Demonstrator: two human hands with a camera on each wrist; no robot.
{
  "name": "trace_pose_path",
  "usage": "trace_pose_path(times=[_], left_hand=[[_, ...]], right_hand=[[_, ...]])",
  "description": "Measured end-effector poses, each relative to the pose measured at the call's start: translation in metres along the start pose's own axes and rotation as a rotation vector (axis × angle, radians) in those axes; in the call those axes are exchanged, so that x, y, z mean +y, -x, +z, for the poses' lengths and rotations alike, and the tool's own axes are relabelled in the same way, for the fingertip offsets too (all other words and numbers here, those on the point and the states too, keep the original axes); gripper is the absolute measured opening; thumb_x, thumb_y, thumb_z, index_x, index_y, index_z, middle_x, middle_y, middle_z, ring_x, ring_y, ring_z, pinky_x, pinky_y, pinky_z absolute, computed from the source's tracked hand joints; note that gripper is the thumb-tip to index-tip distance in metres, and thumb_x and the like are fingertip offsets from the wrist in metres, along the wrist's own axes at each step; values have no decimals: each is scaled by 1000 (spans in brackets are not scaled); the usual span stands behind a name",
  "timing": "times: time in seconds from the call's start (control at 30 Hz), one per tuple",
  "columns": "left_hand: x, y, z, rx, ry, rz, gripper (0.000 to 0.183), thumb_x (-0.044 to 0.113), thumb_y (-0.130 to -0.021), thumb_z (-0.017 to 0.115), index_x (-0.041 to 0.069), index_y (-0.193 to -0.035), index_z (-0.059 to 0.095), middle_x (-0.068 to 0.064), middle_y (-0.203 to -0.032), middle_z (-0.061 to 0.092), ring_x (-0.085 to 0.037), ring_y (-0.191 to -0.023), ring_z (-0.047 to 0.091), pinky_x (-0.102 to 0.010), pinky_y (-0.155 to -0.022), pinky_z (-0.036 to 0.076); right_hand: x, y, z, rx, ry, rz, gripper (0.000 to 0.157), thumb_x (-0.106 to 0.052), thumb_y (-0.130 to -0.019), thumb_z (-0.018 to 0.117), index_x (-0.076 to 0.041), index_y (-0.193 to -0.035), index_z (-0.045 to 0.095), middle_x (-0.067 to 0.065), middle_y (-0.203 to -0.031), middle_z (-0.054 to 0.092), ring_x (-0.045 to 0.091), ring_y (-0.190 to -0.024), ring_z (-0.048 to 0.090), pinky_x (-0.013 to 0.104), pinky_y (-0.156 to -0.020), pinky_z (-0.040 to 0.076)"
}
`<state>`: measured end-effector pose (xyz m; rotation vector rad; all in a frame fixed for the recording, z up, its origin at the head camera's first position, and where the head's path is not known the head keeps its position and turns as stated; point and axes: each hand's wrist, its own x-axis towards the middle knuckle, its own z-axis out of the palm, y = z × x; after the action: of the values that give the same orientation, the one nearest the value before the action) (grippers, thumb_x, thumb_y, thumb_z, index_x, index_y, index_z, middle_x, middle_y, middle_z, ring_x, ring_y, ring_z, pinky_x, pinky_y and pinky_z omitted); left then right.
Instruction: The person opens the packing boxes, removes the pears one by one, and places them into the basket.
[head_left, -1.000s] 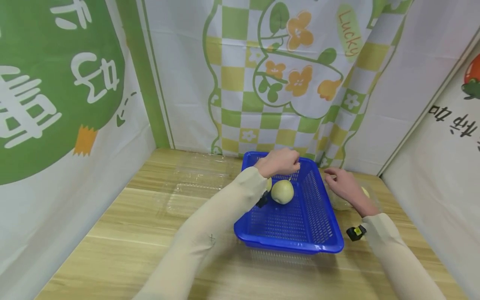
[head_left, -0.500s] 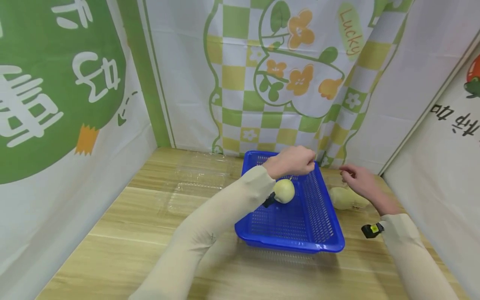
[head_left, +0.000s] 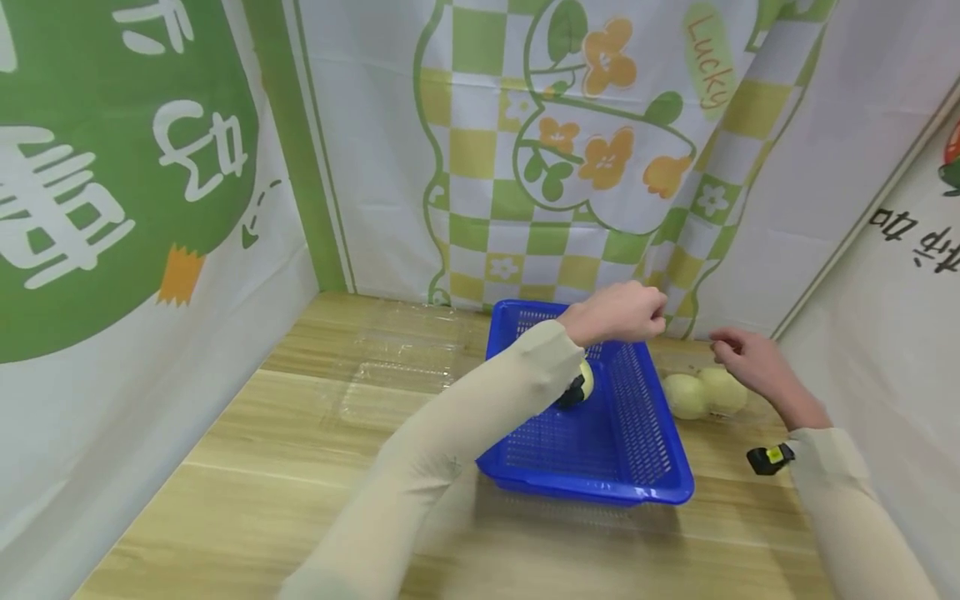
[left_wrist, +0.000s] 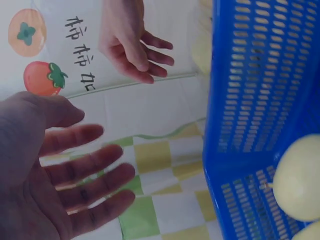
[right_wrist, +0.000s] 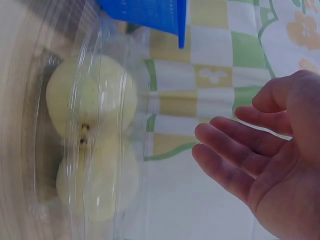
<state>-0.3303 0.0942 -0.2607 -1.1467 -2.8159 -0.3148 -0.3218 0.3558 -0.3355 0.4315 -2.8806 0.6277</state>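
Basket (head_left: 600, 487): two fruits (left_wrist: 300, 177) inside.
Left hand (head_left: 618, 310): spread, empty, shifted right, above the basket's far corner.
Clear box (right_wrist: 132, 145): right of the basket, a second pair (head_left: 720, 390) inside.
Right hand (head_left: 759, 365): loosely bent, empty, moved right, exposing that pair; seemingly between grasps.

Head view faces forward and down; close wrist views share basket (head_left: 600, 437).
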Motion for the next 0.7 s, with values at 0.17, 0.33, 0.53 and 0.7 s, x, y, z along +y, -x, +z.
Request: trace_pose_path(times=[0.17,0.33,0.53,0.7], left_hand=[[15,-11,-3,9,5,-75,25,18,-87,43,18,-63,34,4,-59,27,-9,-54,21,-23,-46,19],[32,-24,-1,-28,14,-176,29,25,-89,44,19,-62,34,4,-60,28,-10,-55,26,-25,-45,24],[50,-35,12,-53,73,-274,27,30,-90,46,21,-66,40,5,-66,40,-10,-60,39,-28,-51,36],[68,-41,22,-46,139,-355,15,35,-89,51,25,-78,51,8,-77,54,-10,-70,52,-30,-59,43]], right_hand=[[13,2,-7,-1,-1,18,44,-25,-97,36,5,-126,49,27,-107,62,31,-84,63,32,-63,47],[25,4,-9,26,-1,51,44,-25,-96,37,7,-124,50,28,-102,62,18,-71,62,29,-57,48],[42,10,-11,10,1,64,43,-25,-97,37,7,-122,51,28,-102,60,15,-70,58,31,-57,46],[52,13,-8,-24,0,77,45,-25,-97,36,9,-123,50,31,-104,59,18,-71,58,33,-58,46]])
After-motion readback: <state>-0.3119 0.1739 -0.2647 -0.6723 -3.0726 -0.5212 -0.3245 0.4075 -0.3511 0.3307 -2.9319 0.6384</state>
